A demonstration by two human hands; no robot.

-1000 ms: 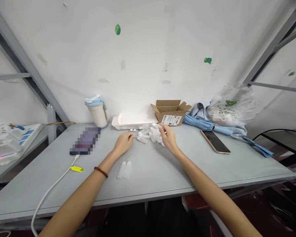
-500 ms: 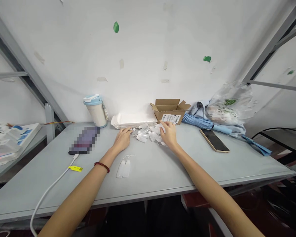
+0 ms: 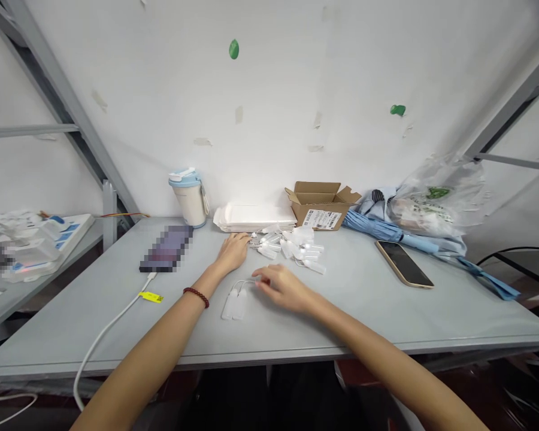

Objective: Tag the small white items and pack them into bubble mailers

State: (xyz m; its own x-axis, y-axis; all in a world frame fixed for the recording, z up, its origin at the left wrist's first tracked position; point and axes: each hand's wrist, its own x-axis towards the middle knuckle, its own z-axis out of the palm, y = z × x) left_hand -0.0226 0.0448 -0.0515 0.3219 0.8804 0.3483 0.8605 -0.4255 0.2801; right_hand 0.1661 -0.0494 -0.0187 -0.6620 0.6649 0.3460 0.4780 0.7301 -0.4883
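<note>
My left hand (image 3: pixel 232 252) rests on the table at the left edge of a loose pile of translucent white plastic tags (image 3: pixel 269 242) with thin loops. Its fingers are stretched out and its fingertips reach the nearest tags; no tag shows in its grip. Two more tags (image 3: pixel 234 304) lie side by side nearer me, their loops pointing up and right. Over the end of those loops is my right hand (image 3: pixel 281 287), thumb and index finger slightly apart. Whether the fingertips touch the loop is hard to tell.
Behind the pile lie a stack of white packets (image 3: pixel 256 216) and an open cardboard box (image 3: pixel 318 206). A cup (image 3: pixel 189 200) and a cabled phone (image 3: pixel 168 248) are on the left. Rightward are another phone (image 3: pixel 406 263), a blue folded umbrella (image 3: pixel 377 226) and a plastic bag (image 3: pixel 431 203).
My right hand has left the pile and come toward me and left, to the loops of the two separate tags. My left hand stays by the pile. The view has shifted slightly.
</note>
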